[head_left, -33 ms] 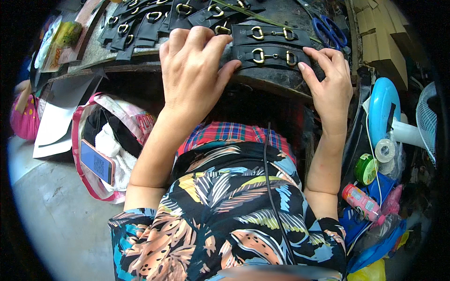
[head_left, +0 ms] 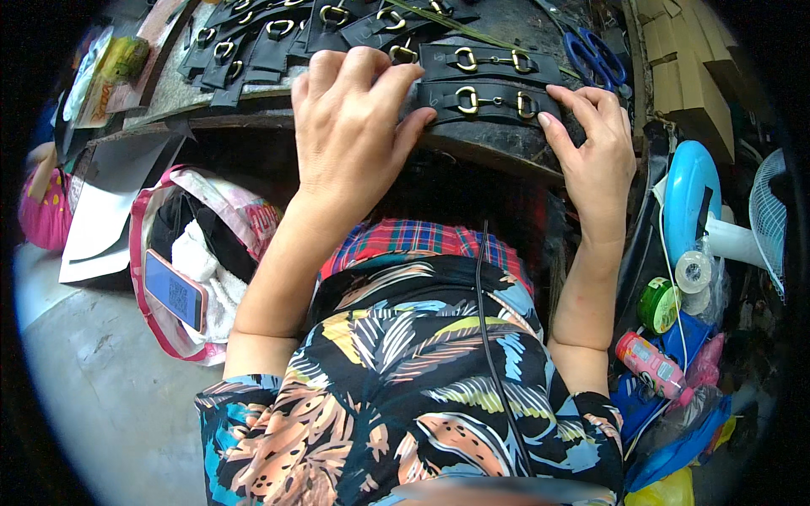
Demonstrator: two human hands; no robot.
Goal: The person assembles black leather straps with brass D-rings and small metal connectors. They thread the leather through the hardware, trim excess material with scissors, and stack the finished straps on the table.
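Note:
A black leather strap (head_left: 496, 101) with a gold horsebit-style buckle lies near the front edge of the dark bench. My left hand (head_left: 350, 126) is curled at its left end, the thumb on the strap's edge; the other fingertips are partly hidden. At the right end, the thumb and forefinger of my right hand (head_left: 597, 148) pinch the strap. Just beyond it, nearly parallel, rests a second black strap (head_left: 496, 62) with a matching gold buckle. More black straps with gold D-shaped rings (head_left: 278, 30) are spread at the far left of the bench.
Blue-handled scissors (head_left: 596, 57) lie beyond my right hand. Cardboard boxes (head_left: 693, 80) stand at the far right. Right of me are a blue round object (head_left: 692, 194), a fan (head_left: 766, 215) and a pink bottle (head_left: 651, 364). On the left, an open bag (head_left: 143, 278) holds a phone (head_left: 175, 291).
My left hand has shifted very slightly to the right. Both hands keep their places at the strap's ends.

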